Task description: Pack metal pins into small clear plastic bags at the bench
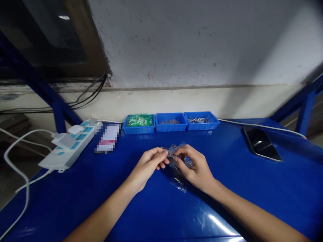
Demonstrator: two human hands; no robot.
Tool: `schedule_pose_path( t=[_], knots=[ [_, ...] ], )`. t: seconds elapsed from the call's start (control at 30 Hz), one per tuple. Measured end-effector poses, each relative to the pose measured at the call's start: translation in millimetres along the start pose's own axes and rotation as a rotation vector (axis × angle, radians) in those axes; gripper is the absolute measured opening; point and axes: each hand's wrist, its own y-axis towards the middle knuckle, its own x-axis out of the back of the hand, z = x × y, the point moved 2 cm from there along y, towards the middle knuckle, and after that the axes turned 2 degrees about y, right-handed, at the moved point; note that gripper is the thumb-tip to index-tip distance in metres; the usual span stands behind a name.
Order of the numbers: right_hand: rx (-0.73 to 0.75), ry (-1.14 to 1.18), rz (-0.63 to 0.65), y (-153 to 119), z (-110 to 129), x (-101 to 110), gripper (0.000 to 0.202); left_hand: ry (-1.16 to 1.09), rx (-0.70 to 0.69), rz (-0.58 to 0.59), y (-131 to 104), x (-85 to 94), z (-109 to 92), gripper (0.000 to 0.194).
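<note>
My left hand (148, 163) and my right hand (198, 166) meet over the middle of the blue table. Between their fingertips is a small clear plastic bag (174, 148) with a thin metal piece (171, 154) at it; whether the piece is inside the bag I cannot tell. Thumb and forefinger of my left hand pinch the left end. My right hand pinches the right side, its fingers partly hiding the bag. Just below, another clear bag (178, 184) with thin metal pieces lies on the table.
Along the back stand three blue bins: one with green-tinted packets (139, 129), a middle one (171, 127) with small parts, one with metal pins (203, 126). A power strip (54, 162) with white cables and a blurred card (108, 138) are left; a phone (262, 143) lies right.
</note>
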Motion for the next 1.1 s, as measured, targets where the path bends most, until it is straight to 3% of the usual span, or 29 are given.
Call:
schedule_pose_path(
  t=[0.13, 0.23, 0.37, 0.5, 0.6, 0.67, 0.83, 0.97, 1.1],
  knots=[
    [-0.012, 0.085, 0.089, -1.3, 3.3, -3.6, 0.027, 0.032, -0.051, -0.073, 0.1, 3.6, 0.0, 0.018],
    [-0.25, 0.287, 0.072, -0.9, -0.8, -7.4, 0.039, 0.073, -0.137, -0.13, 0.8, 4.6, -1.5, 0.019],
    [-0.622, 0.618, 0.081, 0.3, -6.4, -12.0, 0.031, 0.155, -0.245, -0.143, 0.7, 2.7, -2.5, 0.018],
    [-0.71, 0.778, 0.153, 2.5, -2.8, -11.4, 0.037, 0.27, -0.32, -0.154, -0.9, 1.6, -2.9, 0.014],
    [-0.666, 0.797, 0.088, 4.0, -1.5, -8.9, 0.025, 0.235, -0.302, -0.142, -1.4, 1.1, -3.4, 0.023],
    [-0.596, 0.722, 0.021, 4.4, -2.7, -6.9, 0.022, 0.147, -0.213, -0.129, -0.8, 0.6, -2.7, 0.03],
    [-0.275, 0.242, -0.034, 2.8, -2.1, -1.8, 0.011, -0.048, 0.018, -0.049, 0.2, -1.9, -0.1, 0.034],
    [-0.08, 0.062, -0.003, 0.5, 4.6, -0.1, 0.009, -0.057, -0.01, -0.009, -0.3, -0.7, -0.8, 0.028],
    [-0.026, 0.097, 0.067, -0.8, 9.7, -0.5, 0.026, -0.064, -0.08, -0.057, 0.6, 2.0, -1.2, 0.019]
  ],
)
